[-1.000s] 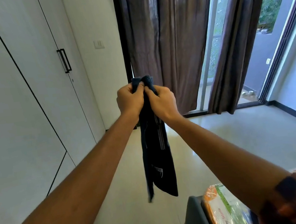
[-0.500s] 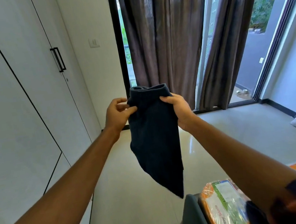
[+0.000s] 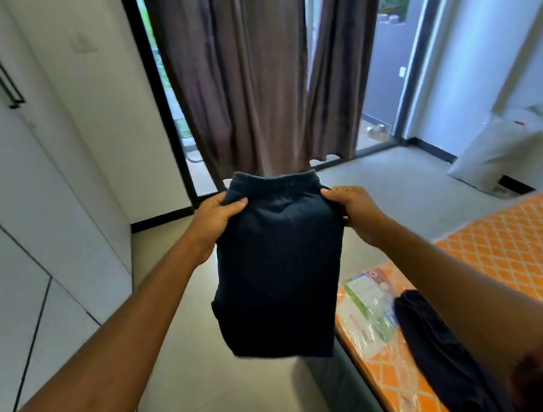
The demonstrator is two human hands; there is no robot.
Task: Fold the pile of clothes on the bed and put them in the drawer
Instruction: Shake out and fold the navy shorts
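Your left hand (image 3: 217, 213) and right hand (image 3: 355, 210) each pinch one top corner of the dark shorts (image 3: 279, 274), thumbs on the near face. The shorts hang in the air over the floor, waistband up, just beside the bed corner. The wardrobe (image 3: 21, 204) stands at your left, doors closed. The curtain (image 3: 245, 71) hangs ahead. The bed (image 3: 527, 241) lies at your right. A dark cloth (image 3: 428, 333) lies on it, beside a plastic packet (image 3: 368, 310).

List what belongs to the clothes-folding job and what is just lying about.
Job: navy elastic-waist garment, held by left hand and right hand; second dark garment on the orange bed.
Lying about: curtains; white pillow against the wall; wardrobe.
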